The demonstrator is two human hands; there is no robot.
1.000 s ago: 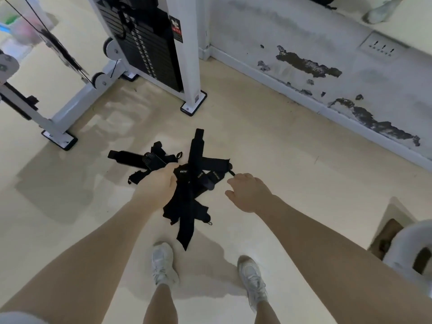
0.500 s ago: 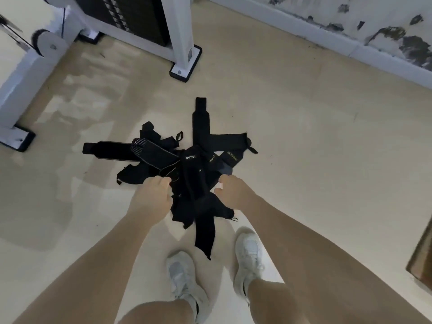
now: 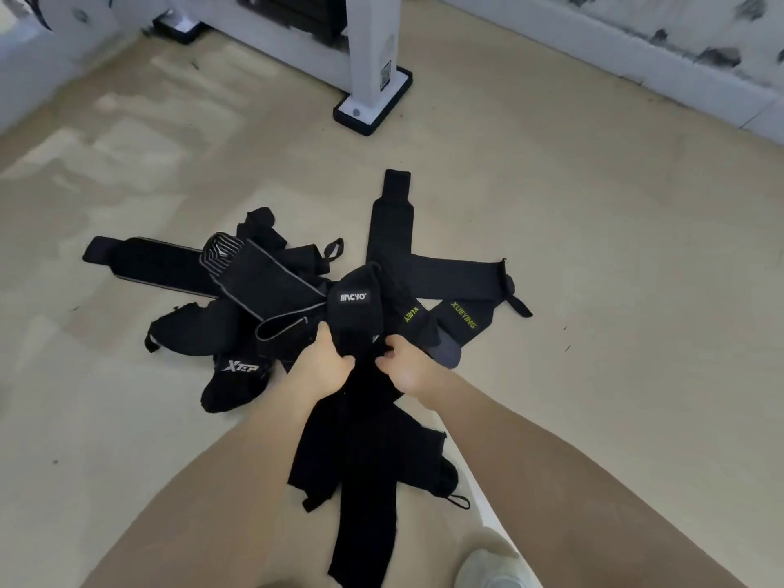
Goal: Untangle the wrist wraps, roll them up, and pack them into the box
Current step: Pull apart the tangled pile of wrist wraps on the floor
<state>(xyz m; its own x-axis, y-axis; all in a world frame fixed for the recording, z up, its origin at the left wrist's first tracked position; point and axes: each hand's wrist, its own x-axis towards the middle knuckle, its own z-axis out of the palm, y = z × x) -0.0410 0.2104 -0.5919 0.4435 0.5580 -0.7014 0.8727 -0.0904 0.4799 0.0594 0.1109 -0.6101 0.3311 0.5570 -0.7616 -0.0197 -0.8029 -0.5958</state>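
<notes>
tangled pile of black wrist wraps [image 3: 297, 290] on the floor [image 3: 594, 290], just ahead of the person's feet. both hands at the pile's middle: left hand [image 3: 324, 367] grips the wrap with the white logo patch [image 3: 354, 297], right hand [image 3: 403, 367] pinches the black strap just beside it. wraps look soft, light, floppy elastic fabric; velcro ends and thumb loops likely snag on each other. best hold: one wrap's free end or stiff patch, pull slowly, pin the rest. no box in view. white machine foot [image 3: 373, 108] well behind.
</notes>
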